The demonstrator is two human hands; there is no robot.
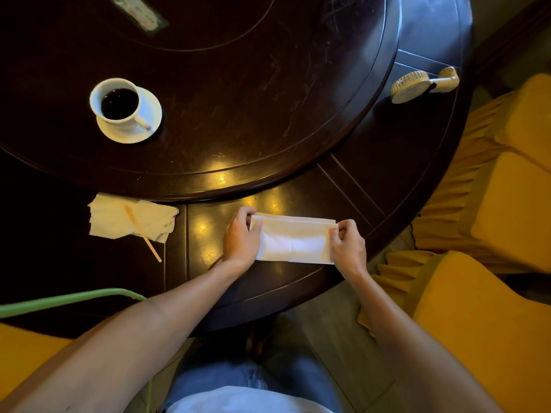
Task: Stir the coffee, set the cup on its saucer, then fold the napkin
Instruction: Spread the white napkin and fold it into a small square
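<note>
You are folding the pale, rectangular paper napkin [293, 241] on the dark wooden round table [387, 189], each end of it pinched in a hand. Your left hand [241, 236] is closing thumb and fingers on the napkin's left end, the thumb lying over the top layer; your right hand [347, 244] is curling its fingertips [335, 231] tight on the right end, at the far corner. Between your two sets of fingers the sheet is lying flat and long, its far edge showing stacked layers, so a first fold appears to be in already. To do this step well, you are wanting both far corners matched before you press: keep the layers squared under each thumb, hold the paper lightly taut between the hands, then run a finger along the fold to set the crease. Thin paper like this is likely to skew or tear if one hand is pulling harder than the other. Well beyond your left fingers, the white ceramic cup of black coffee [116, 101] is sitting on its white round saucer [149, 114], so the earlier steps look finished. Off to the outside of your left hand, a thin wooden stirrer [143, 232] is resting on a crumpled spare napkin [119, 219], well apart from your work.
</note>
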